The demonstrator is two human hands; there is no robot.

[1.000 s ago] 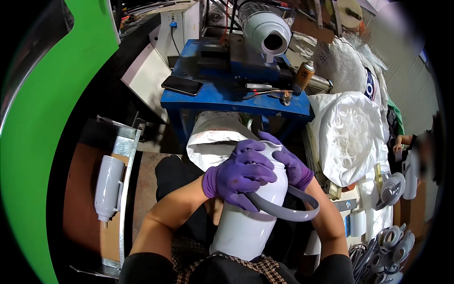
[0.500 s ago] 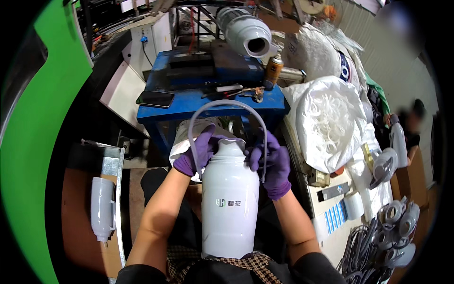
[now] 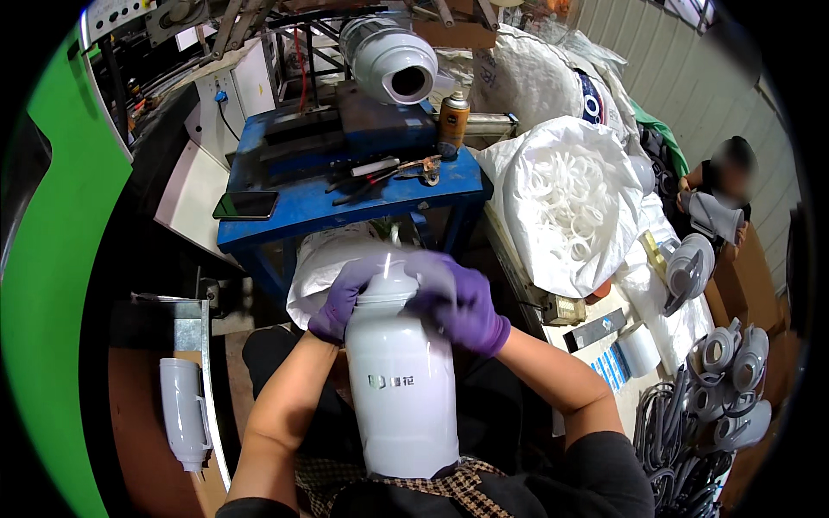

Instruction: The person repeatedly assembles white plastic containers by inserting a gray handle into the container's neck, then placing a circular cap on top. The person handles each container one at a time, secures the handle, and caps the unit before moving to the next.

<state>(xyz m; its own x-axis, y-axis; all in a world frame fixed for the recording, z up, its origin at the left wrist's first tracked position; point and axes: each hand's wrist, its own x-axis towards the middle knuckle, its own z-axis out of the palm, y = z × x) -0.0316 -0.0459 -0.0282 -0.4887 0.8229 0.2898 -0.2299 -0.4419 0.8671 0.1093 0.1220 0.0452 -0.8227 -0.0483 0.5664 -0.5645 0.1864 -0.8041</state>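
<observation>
We are holding a tall white flask body [image 3: 399, 380] upright against our lap, its base low by the checked cloth at our waist, its neck up between both gloved hands. Our left hand [image 3: 344, 298] is wrapping around the left shoulder of the flask, fingers closed on it and steadying. Our right hand [image 3: 464, 304] is curling over the top and the right side of the neck, closed on the flask too; it is blurred, so we are judging that it is working something at the mouth, pressing or twisting, though what sits under the palm is hidden. The step in hand looks like fitting at the neck, not yet finished, since both hands are clamped there. The next move, we reckon, is calling for a firm left-hand brace while the right seats its part squarely, and a check that the top sits even. Ahead of us a blue desk [image 3: 302, 211] is carrying a dark phone [image 3: 246, 205], pliers [image 3: 393, 171] and a spray can [image 3: 452, 125]; a white sack of plastic rings [image 3: 570, 203] is standing to the right, grey moulded parts [image 3: 734, 380] are heaping at the lower right, and another grey flask [image 3: 183, 413] is lying to our left.
</observation>
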